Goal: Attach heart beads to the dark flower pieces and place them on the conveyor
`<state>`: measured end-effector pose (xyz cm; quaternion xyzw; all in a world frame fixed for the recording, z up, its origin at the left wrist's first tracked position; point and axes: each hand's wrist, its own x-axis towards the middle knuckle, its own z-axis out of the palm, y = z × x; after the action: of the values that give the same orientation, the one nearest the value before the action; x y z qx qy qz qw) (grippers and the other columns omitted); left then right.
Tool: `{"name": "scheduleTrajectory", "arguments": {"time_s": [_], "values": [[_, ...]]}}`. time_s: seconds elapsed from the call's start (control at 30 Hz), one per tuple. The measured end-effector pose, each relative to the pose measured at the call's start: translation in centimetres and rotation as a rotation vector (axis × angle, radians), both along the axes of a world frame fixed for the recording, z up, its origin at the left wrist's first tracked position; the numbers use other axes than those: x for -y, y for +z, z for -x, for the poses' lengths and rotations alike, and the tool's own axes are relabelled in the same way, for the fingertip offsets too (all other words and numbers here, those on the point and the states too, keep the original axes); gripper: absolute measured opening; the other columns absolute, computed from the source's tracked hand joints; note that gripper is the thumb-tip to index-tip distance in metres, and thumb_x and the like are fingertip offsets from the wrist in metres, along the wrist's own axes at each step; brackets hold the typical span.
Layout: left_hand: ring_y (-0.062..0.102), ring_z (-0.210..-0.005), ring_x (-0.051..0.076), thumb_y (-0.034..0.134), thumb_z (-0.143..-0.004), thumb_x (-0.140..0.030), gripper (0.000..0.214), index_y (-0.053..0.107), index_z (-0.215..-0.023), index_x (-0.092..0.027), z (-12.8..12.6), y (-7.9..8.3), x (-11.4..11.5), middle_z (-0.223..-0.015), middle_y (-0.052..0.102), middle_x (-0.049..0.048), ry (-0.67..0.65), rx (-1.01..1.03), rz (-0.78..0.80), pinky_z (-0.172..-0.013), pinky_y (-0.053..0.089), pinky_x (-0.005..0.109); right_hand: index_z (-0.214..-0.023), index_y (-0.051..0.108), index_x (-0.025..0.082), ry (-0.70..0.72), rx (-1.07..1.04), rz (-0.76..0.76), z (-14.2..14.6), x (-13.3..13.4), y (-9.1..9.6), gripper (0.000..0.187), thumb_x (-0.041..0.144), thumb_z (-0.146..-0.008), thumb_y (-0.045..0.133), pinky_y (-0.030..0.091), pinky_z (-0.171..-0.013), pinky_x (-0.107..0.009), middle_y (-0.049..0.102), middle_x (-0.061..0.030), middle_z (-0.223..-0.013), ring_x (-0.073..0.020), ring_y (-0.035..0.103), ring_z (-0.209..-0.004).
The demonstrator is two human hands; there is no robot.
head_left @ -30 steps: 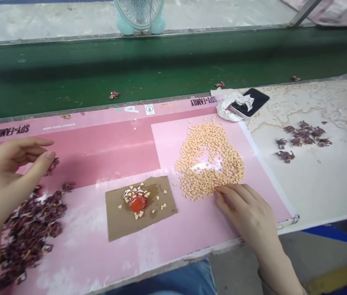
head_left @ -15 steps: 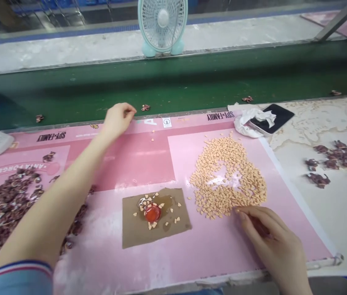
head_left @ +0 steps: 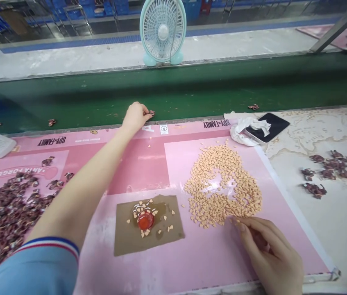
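- Left hand (head_left: 135, 118): at the far edge of the pink printed mat (head_left: 136, 164), fingers curled downward, fingertips (head_left: 144, 109) right beside a small dark-red piece (head_left: 151, 112) on the green belt (head_left: 173, 94). Whether they pinch it cannot be told. Compared with the earlier frame, the hand has moved along the edge toward this piece.
- Right hand (head_left: 268, 256): fingers bent inward, fingertips (head_left: 234, 222) at the lower rim of the peach heart-shaped pieces (head_left: 243, 192); whether they hold one cannot be told. It is about where it was earlier.
- Peach heart-shaped pieces: a ring-like heap on the paler pink panel, with a bare patch at its centre and a few strays near the hand.
- Cardboard sheet (head_left: 124, 241): on the mat, between the two heaps, carrying a red cap (head_left: 145, 221) in an amber smear, hearts scattered around it.
- Dark-red pieces (head_left: 7, 217): a large heap on the mat's left end; a smaller heap (head_left: 336, 166) lies on the marbled desk cover (head_left: 339, 229).
- Crumpled tissue (head_left: 241, 133) and black phone (head_left: 271, 126): touching, at the far edge of the desk.
- Blue sleeve (head_left: 35, 266): striped cuff - more of it in view than before.
- Pale green fan (head_left: 162, 32): beyond the belt.
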<state>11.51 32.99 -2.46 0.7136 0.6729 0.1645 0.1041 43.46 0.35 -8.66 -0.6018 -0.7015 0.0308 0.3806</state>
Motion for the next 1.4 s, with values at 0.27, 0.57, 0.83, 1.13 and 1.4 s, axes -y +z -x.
{"name": "scheduleTrajectory", "arguments": {"time_s": [0.27, 0.57, 0.83, 1.13, 1.4], "values": [[0.065, -0.069, 0.024, 0.069, -0.078, -0.046, 0.023, 0.074, -0.076, -0.023, 10.5, 4.1, 16.8, -0.084, 0.073, 0.0059, -0.049, -0.072, 0.082, -0.067, 0.050, 0.032, -0.092, 0.070, 0.025, 0.006, -0.050, -0.009, 1.3, 0.0, 1.1, 0.006, 0.023, -0.096, 0.066, 0.048, -0.049, -0.026, 0.074, -0.0036, -0.083, -0.0156, 0.067, -0.065], [0.075, -0.093, 0.024, 0.058, -0.097, -0.032, 0.019, 0.076, -0.098, -0.031, 10.2, 3.0, 29.7, -0.101, 0.076, 0.0042, -0.023, 0.009, -0.176, -0.083, 0.060, 0.031, -0.088, 0.069, 0.024, 0.401, -0.341, 0.045, 9.8, -1.3, 5.7, 0.016, 0.009, -0.091, 0.063, 0.050, -0.050, -0.024, 0.069, -0.0014, -0.074, -0.0142, 0.065, -0.061], [0.076, -0.077, 0.014, 0.068, -0.099, -0.021, 0.009, 0.076, -0.097, -0.026, 1.3, 1.9, 34.6, -0.090, 0.074, 0.0018, -0.193, 0.601, -0.164, -0.068, 0.064, 0.015, -0.089, 0.070, 0.023, 0.486, -0.514, 0.151, 14.8, -0.4, 6.6, 0.016, 0.009, -0.091, 0.062, 0.054, -0.051, -0.022, 0.071, -0.0008, -0.074, -0.0137, 0.067, -0.061], [0.072, -0.076, 0.011, 0.064, -0.092, -0.007, 0.018, 0.067, -0.090, -0.024, 0.6, 0.8, 34.9, -0.087, 0.069, -0.0004, -0.129, 0.718, -0.181, -0.071, 0.062, 0.013, -0.098, 0.071, 0.022, 0.506, -0.306, 0.048, 15.6, -0.1, 6.5, 0.019, 0.006, -0.094, 0.063, 0.059, -0.060, -0.023, 0.073, -0.0013, -0.078, -0.0134, 0.070, -0.066], [0.069, -0.075, 0.012, 0.060, -0.085, -0.003, 0.022, 0.063, -0.087, -0.024, 1.0, 0.4, 34.9, -0.084, 0.067, -0.0003, -0.136, 0.693, -0.185, -0.070, 0.061, 0.016, -0.096, 0.073, 0.024, 0.507, -0.279, 0.119, 15.9, 0.1, 6.2, 0.019, 0.008, -0.092, 0.063, 0.060, -0.060, -0.025, 0.075, -0.0020, -0.080, -0.0150, 0.071, -0.066]]}}
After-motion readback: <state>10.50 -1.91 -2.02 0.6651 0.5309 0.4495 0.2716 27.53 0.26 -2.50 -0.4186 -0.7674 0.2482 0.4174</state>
